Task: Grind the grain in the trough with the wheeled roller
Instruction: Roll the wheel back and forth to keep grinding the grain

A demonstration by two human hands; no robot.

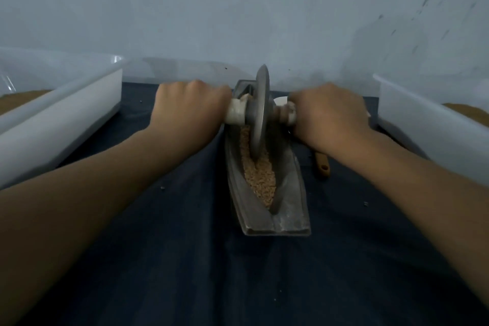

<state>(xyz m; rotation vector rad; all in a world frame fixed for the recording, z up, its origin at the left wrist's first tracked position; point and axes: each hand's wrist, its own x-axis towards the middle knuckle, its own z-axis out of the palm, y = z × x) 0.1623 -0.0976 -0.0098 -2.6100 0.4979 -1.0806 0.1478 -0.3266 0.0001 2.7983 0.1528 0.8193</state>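
L hand (188, 106), R hand (328, 114) grip roller (260, 114) (bins (53, 119) flanking).

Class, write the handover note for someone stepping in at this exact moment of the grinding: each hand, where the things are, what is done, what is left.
Left hand: fingers curled round the left handle of the wheeled roller.
Right hand: grips the right handle.
The roller's disc stands upright in the trough, towards its far end.
Grain: in the groove, mostly on the near side of the disc.
Done: roller seated, both handles held. The grain looks coarse, not fine.
Left: probably roll back along the groove over the near pile until it is ground.
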